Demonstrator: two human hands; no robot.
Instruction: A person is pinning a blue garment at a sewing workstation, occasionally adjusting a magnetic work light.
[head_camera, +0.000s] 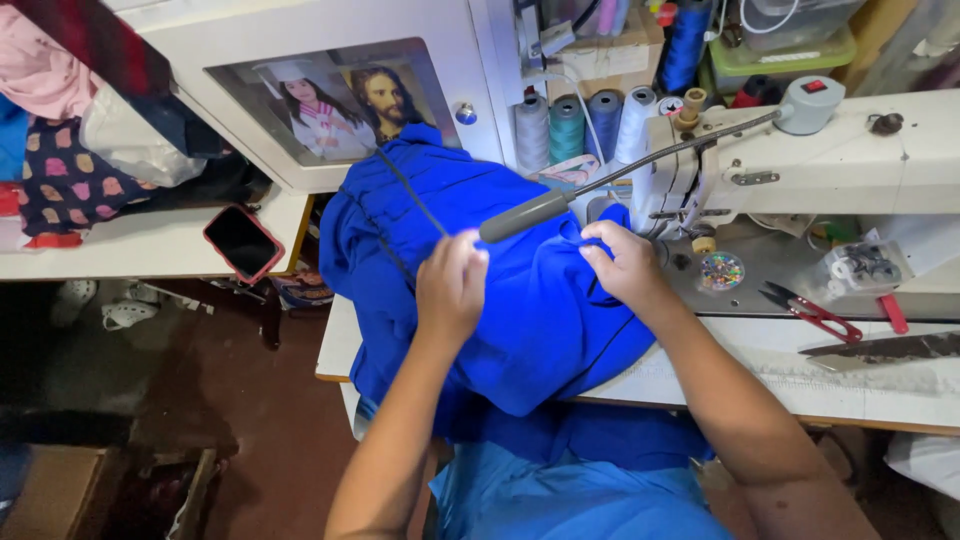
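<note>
Both hands, left hand (450, 285) and right hand (625, 265), pinched the blue garment (530, 310), fingers clenched on fabric. The fold should be held taut beside the sewing machine (800, 165).

the fingertips of the left hand (450, 285) and right hand (622, 262) sink into the blue garment (520, 300), so their grip cannot be told. the garment hides the bench's (700, 385) left end and the sewing machine's (800, 160) needle area. the machine's right end runs off the picture's edge. the small box's (858, 268) contents are too small to tell.
</note>
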